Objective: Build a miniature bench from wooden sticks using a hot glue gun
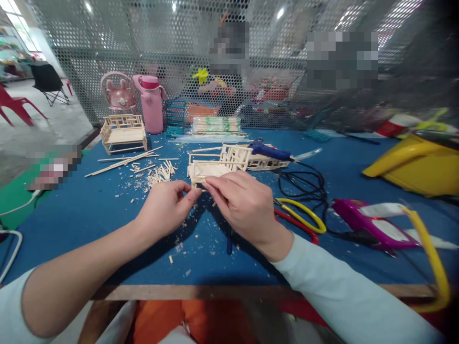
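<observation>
A miniature bench [210, 168] of thin pale wooden sticks stands on the blue table in front of me. My left hand [163, 205] is closed at its front left corner, thumb and forefinger pinching there. From the other side, my right hand [247, 203] pinches what looks like a small wooden stick [204, 181] against the bench's front; the fingers hide most of it. Left of the bench lies a heap of short cut sticks [163, 173], with longer sticks [122, 162] behind. A similar little bench [125, 136] stands farther back on the left.
A blue glue gun [270, 152] lies behind my right hand, its black cord [303, 179] coiled nearby. Cutters with yellow and red handles [304, 217], a magenta tool [358, 222] and a yellow dustpan [412, 165] occupy the right. A pink bottle [152, 105] stands before the perforated screen.
</observation>
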The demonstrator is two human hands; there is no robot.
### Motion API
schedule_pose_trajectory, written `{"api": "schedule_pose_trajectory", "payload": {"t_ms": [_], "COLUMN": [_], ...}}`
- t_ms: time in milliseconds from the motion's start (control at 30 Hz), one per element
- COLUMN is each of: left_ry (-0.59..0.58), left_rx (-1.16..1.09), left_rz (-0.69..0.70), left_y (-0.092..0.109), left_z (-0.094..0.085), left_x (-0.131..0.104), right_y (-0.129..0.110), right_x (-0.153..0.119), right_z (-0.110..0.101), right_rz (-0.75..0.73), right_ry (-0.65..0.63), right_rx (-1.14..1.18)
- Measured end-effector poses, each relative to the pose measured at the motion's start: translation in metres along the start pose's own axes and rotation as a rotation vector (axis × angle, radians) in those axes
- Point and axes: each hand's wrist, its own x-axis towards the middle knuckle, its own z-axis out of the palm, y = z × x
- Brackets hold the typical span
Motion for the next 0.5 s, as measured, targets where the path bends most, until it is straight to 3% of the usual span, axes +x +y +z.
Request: {"api": "schedule_pose_trajectory", "payload": {"t_ms": [133, 267, 500], "left_ry": [-0.002, -0.031, -0.118], "left_rx": [-0.005, 0.001, 0.046], "left_rz": [-0.003, -0.019, -0.019], "left_y": [0.0, 0.002, 0.0], "left_z": [0.0, 0.001, 0.005], "left_x": [-0.001, -0.003, -0.003], "right_y": [-0.003, -0.01, -0.009], "right_x": [0.003, 0.004, -0.008], "right_z": [-0.001, -0.008, -0.016], "right_rz": [0.091, 0.336, 0.656], "right_ry": [0.028, 0.043, -0.094], "right_rx": [0.016, 0.076, 0.279]}}
